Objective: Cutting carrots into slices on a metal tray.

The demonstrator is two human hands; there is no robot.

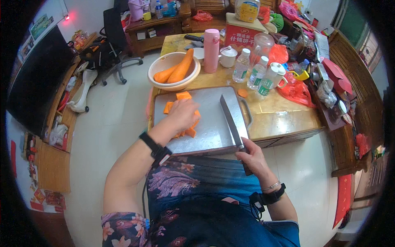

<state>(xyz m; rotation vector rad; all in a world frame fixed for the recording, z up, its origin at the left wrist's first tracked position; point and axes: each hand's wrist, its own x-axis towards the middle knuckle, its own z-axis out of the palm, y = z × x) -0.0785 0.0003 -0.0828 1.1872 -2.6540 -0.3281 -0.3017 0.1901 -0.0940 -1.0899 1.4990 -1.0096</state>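
On the metal cutting board point(213, 123) lie cut orange carrot pieces point(191, 133), grouped towards its left side. My left hand point(184, 115) is over the group with bent fingers, touching it. Its fingertips are partly hidden, so whether it grips a piece is unclear. A larger carrot chunk point(184, 95) sits just beyond the fingers. My right hand point(253, 156) grips the dark handle of a kitchen knife point(230, 122) at the board's near right corner. The blade points away from me, above the board's right part. Behind the board, a bowl point(151, 75) holds large peeled carrots point(182, 69).
On the wooden table point(277, 119) stand a pink thermos point(211, 51), a lidded white cup point(228, 57) and several plastic bottles point(241, 66). A carrot slice point(243, 93) lies by the board's handle point(248, 112). Red plastic bags point(297, 91) are at the right.
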